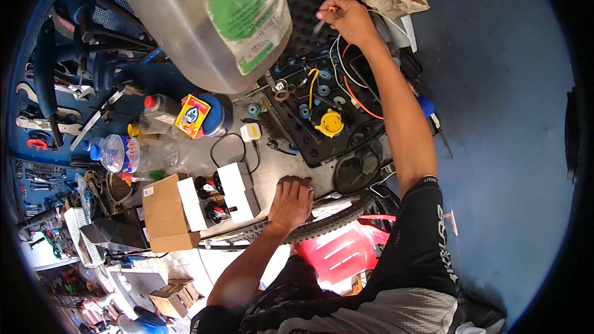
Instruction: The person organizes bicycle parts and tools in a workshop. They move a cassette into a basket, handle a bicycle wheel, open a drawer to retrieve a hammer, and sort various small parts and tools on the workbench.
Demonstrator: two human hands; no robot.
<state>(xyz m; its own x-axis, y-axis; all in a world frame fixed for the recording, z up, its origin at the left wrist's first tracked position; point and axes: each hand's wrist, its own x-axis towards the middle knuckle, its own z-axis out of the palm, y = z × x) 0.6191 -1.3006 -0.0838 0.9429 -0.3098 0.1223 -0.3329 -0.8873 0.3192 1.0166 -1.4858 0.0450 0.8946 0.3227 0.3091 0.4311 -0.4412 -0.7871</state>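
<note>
My right hand (349, 20) reaches to the far side of the bench, over a black textured foam lining. Its thumb and fingers pinch a small, thin, pale item (318, 26) that is blurred; its kind cannot be made out. My left hand (291, 203) rests on the metal bench's near edge (263, 188), fingers laid forward and their tips darkened. Between the hands lies a black tool tray (322, 148) with blue round pieces, rods and a yellow cap-like part (330, 123). White and orange cables (352, 91) run beside my right forearm.
A large translucent jug (204, 25) fills the upper left. Left on the bench are bottles (124, 153), a blue-lidded container (218, 114), a white charger (250, 132) and an open carton (167, 210). A bicycle tyre (328, 219) and red chair (340, 253) sit below the edge.
</note>
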